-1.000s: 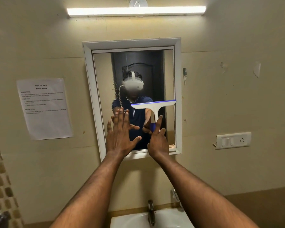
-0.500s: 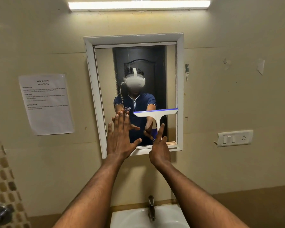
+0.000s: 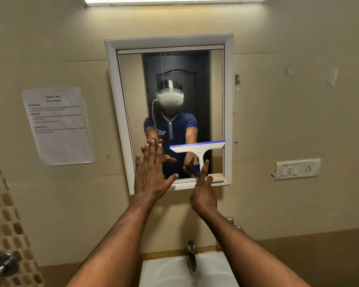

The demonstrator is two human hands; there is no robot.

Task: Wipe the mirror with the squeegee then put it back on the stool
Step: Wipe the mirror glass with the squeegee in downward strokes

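Since a moment ago the squeegee (image 3: 197, 149) has slid lower down the mirror (image 3: 133, 90), its blue blade now near the bottom right of the glass, reaching the right frame. The right hand (image 3: 203, 195) grips its white handle; the forefinger lies up along it, and the remaining fingers, curled behind, are hidden. The left hand (image 3: 151, 175) is spread flat, fingers together, against the lower left of the mirror. Water streaks blur the glass's left part. The sink (image 3: 164, 270) and tap (image 3: 191, 255) below are partly covered by the forearms.
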